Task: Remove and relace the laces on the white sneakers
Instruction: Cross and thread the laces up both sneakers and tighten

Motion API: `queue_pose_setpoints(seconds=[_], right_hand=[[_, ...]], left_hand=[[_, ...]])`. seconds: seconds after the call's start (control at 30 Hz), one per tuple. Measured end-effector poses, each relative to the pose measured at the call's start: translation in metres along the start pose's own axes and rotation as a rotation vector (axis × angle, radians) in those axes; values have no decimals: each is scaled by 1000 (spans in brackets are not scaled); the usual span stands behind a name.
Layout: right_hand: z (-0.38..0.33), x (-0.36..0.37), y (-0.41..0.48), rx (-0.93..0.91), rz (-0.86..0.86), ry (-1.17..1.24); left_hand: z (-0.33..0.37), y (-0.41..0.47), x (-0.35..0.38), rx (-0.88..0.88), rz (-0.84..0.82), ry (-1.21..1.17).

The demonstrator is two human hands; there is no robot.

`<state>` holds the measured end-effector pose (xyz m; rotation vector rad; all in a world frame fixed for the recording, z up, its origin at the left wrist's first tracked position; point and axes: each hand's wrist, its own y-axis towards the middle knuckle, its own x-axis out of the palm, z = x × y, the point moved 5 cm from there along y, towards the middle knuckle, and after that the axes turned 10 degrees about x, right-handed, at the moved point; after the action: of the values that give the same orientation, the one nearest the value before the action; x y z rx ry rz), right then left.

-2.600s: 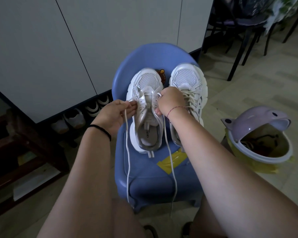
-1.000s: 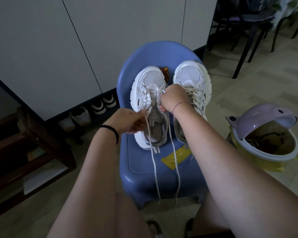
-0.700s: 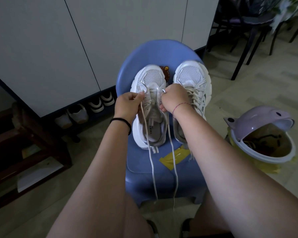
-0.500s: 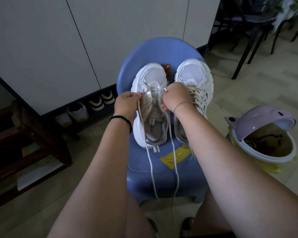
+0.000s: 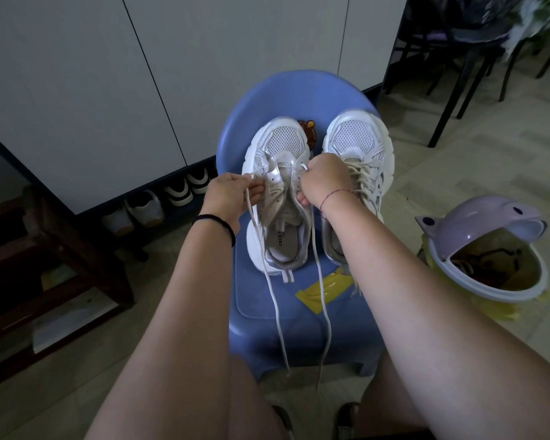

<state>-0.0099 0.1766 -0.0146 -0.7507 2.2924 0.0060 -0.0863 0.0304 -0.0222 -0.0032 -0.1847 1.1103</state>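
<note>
The left sneaker (image 5: pixel 275 192) stands beside the right sneaker (image 5: pixel 359 144) on a chair (image 5: pixel 299 93), toes up its back. Its lace (image 5: pixel 277 312) hangs in two strands over the seat. The left hand (image 5: pixel 227 198) pinches one strand; the right hand (image 5: pixel 323 181), curled, grips the other.

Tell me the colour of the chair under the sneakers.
The chair is blue; head view shows it.

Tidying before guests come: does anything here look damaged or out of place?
Yellow tape lies crooked and wrinkled on the seat of the blue chair, perhaps patching a crack. The bin lid beside it stands tilted open.
</note>
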Motion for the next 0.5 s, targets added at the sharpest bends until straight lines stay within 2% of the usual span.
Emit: queue_pose_setpoints(seconds=[0.1,0.2,0.33,0.5], right_hand=[[0,0,-1,12,-8,-3],[-1,-2,-3,3,-4,-2],[-2,-3,-5,-16,9,10],[-5,-4,-7,-17,-1,10]], left_hand=[[1,-3,-2,13,-36,142],[5,-13,-4,-14,-146,326],[12,-29,-6,-109,-277,325],[11,-35,-9,-127,-291,352]])
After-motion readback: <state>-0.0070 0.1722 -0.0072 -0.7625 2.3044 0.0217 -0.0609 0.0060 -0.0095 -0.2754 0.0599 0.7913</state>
